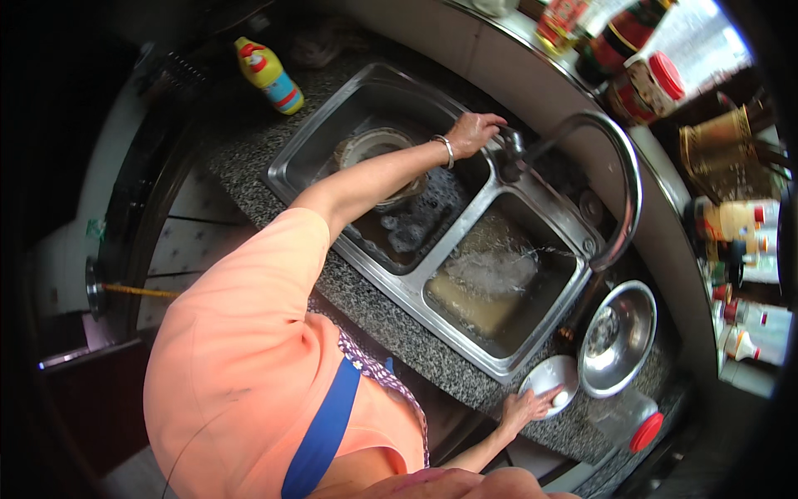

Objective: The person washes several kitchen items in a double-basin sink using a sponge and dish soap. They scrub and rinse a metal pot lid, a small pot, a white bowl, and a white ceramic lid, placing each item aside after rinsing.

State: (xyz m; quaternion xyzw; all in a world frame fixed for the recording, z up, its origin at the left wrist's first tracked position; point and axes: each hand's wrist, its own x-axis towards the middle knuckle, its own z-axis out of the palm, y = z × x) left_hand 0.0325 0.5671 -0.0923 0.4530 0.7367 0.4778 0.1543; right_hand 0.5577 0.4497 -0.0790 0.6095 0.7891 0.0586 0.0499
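My left hand (476, 134), with a silver bangle at the wrist, reaches across the left basin to the faucet handle (512, 142). Its fingers are at the lever. A thin stream of water (552, 251) runs from the curved chrome spout (631, 187) into the right basin (474, 305), which holds cloudy water. Foamy water fills part of the left basin (374, 100), where a round pot-like vessel (376, 138) sits partly behind my forearm. My right hand (527, 408) touches a white dish or lid (548, 376), fingers beside a small round white part (560, 399).
A steel bowl (648, 340) and a clear jar with a red lid (646, 432) are at the right on the granite counter (399, 324). A yellow bottle (271, 78) stands left of the sink. Several bottles and jars (648, 87) line the window ledge.
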